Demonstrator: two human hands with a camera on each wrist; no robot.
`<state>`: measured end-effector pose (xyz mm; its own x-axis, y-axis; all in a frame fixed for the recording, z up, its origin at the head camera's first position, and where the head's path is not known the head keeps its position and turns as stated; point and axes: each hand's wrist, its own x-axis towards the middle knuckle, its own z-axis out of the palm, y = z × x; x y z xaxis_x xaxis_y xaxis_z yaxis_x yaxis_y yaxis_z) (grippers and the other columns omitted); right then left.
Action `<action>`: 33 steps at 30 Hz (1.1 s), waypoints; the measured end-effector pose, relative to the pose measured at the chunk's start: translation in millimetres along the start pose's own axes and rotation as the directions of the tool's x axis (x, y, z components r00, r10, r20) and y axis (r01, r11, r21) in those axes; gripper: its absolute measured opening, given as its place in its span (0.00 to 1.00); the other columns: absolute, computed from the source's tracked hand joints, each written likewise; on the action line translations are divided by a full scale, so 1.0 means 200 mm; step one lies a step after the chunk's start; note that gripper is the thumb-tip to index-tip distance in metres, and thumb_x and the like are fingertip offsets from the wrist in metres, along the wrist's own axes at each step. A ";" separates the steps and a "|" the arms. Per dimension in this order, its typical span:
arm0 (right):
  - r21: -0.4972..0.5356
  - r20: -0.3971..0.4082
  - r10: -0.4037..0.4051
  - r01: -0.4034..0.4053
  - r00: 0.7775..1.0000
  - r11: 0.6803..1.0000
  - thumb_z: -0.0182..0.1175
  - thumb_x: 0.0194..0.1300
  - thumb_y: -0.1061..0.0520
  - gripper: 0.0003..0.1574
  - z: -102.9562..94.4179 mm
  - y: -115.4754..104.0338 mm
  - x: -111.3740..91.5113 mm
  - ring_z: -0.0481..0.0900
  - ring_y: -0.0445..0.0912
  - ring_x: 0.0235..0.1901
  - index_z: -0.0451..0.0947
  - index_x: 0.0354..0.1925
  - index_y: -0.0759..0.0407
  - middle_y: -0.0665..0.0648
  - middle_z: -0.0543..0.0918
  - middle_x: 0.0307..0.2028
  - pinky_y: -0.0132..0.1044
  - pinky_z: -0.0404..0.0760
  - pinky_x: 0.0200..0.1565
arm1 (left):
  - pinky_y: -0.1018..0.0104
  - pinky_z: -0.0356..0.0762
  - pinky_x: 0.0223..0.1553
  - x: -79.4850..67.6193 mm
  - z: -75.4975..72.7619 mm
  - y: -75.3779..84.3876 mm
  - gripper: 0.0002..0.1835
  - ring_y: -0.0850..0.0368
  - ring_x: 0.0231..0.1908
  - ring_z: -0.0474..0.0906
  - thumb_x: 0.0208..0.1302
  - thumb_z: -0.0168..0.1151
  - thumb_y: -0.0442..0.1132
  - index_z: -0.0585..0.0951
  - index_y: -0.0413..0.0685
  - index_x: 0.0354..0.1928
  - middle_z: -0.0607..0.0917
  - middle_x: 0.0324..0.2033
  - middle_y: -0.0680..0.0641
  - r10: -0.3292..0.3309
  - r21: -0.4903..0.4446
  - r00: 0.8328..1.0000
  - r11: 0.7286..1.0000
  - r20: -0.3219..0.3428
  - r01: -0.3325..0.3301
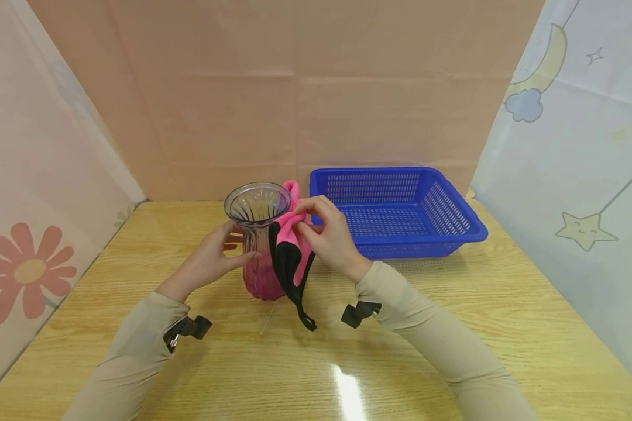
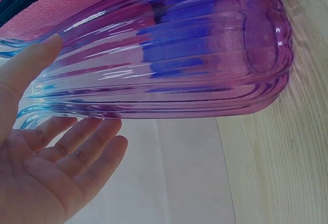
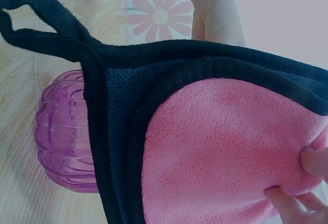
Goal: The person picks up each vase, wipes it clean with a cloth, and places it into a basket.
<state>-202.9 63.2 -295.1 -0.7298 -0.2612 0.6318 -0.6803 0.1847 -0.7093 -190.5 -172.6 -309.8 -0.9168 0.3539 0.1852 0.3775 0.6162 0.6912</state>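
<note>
A ribbed glass vase [image 1: 260,269], clear at the flared mouth and purple-pink toward its base, stands upright on the table. My left hand [image 1: 205,260] is around the vase's neck from the left, thumb in front and fingers along the far side. In the left wrist view, the thumb of that hand [image 2: 41,131] lies over the ribbed glass. My right hand [image 1: 329,231] pinches a pink cleaning cloth [image 1: 295,234] with black edging between thumb and fingers at the vase's right rim. The cloth's black loop [image 3: 46,24] hangs at its lower end, and its fabric covers part of the vase.
A blue plastic basket [image 1: 390,234] with slotted walls stands behind and right of the vase. Wood-grain table [image 1: 242,374] lies underneath. A peach backdrop [image 1: 295,93] rises behind, with patterned sheets on both sides. Each wrist carries a small black camera [image 1: 360,313].
</note>
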 end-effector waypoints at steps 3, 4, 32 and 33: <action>0.001 0.005 0.004 -0.004 1.000 1.000 0.60 0.57 0.71 0.09 0.00 0.00 0.00 0.79 0.52 0.47 0.74 0.39 0.68 0.64 0.76 0.42 0.35 0.85 0.41 | 0.42 0.73 0.57 0.00 0.00 0.00 0.36 0.36 0.55 0.74 0.58 0.65 0.38 0.60 0.39 0.65 0.74 0.54 0.34 -0.001 -0.003 1.000 1.000 0.000 0.001; 0.001 0.006 0.005 -0.005 1.000 1.000 0.60 0.57 0.71 0.09 0.00 0.00 0.00 0.79 0.53 0.47 0.74 0.39 0.68 0.64 0.76 0.42 0.35 0.85 0.41 | 0.42 0.73 0.57 0.00 0.00 0.00 0.36 0.36 0.55 0.74 0.58 0.65 0.38 0.60 0.39 0.65 0.74 0.54 0.34 -0.001 -0.004 1.000 1.000 0.000 0.001; -0.024 0.069 0.006 -0.004 0.998 1.000 0.59 0.57 0.72 0.08 0.07 0.05 -0.04 0.78 0.54 0.46 0.74 0.37 0.68 0.64 0.75 0.42 0.35 0.84 0.45 | 0.42 0.74 0.57 0.00 0.01 0.00 0.35 0.35 0.55 0.74 0.57 0.66 0.38 0.62 0.37 0.63 0.75 0.53 0.34 0.003 -0.007 1.000 1.000 -0.006 -0.003; -0.026 0.074 0.008 -0.007 0.997 1.000 0.59 0.57 0.72 0.08 0.07 0.05 -0.04 0.78 0.54 0.47 0.74 0.37 0.67 0.64 0.75 0.42 0.35 0.84 0.45 | 0.42 0.74 0.57 0.00 0.01 0.00 0.34 0.35 0.55 0.74 0.57 0.66 0.38 0.62 0.37 0.63 0.75 0.53 0.34 0.004 -0.009 1.000 1.000 -0.006 -0.004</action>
<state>-202.7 54.3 -310.6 -0.7285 -0.3287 0.6011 -0.6770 0.2107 -0.7052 -190.0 -171.4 -310.4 -0.9159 0.3523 0.1925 0.3804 0.6083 0.6966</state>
